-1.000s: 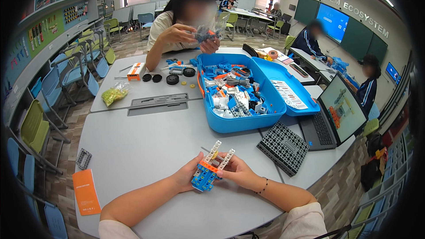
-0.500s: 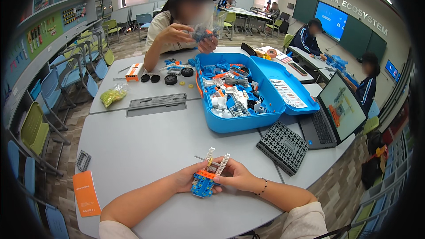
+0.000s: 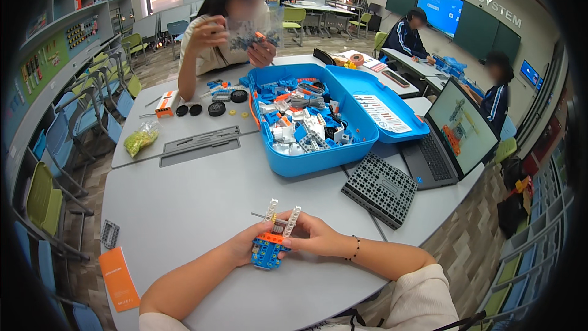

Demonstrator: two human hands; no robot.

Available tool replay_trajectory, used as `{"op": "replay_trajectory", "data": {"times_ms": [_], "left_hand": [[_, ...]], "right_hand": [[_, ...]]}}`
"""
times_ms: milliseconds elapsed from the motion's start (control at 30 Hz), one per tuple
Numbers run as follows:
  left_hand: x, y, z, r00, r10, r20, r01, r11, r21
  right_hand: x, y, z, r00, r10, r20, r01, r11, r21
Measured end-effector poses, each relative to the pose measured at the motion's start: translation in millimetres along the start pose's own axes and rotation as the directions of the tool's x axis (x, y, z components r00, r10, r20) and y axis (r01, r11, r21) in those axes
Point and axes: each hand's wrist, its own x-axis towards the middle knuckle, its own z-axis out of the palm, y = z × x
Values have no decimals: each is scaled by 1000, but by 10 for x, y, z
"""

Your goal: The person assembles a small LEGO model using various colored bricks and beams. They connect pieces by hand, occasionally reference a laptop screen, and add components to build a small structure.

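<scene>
Between my hands is a small building-block model (image 3: 267, 251): blue at the bottom, an orange piece across it and two white perforated beams standing up at the top. My left hand (image 3: 246, 242) grips its left side, thumb near the base of the left beam. A thin grey axle (image 3: 260, 214) sticks out to the left there, beside a small yellow part. Closed on the right side is my right hand (image 3: 311, 236), its thumb on the orange piece and its fingers behind the right beam. The hands hide part of the model's middle.
Beyond my hands stands an open blue bin (image 3: 318, 158) full of bricks. A dark grey perforated block (image 3: 380, 190) and a laptop (image 3: 438, 159) lie right. An orange booklet (image 3: 119, 279) and grey frame (image 3: 110, 233) lie left. Across the table, a person (image 3: 236, 30) holds a clear bag of parts.
The view has shifted slightly, so the scene sits a little further left and higher. My hold on the model looks the same. The person opposite has lifted one hand off the bag.
</scene>
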Motion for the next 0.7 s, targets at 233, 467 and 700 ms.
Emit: {"op": "replay_trajectory", "data": {"times_ms": [233,467,700], "left_hand": [[-4,-12,1,1000,28,-10,-28,999,17],[5,31,39,1000,26,11,-27,999,36],[-30,40,120,998,59,36,-61,996,63]], "right_hand": [[2,2,13,1000,28,-3,-28,1000,4],[31,20,-6,1000,-2,8,2,1000,2],[12,28,8,1000,-9,8,9,999,36]]}}
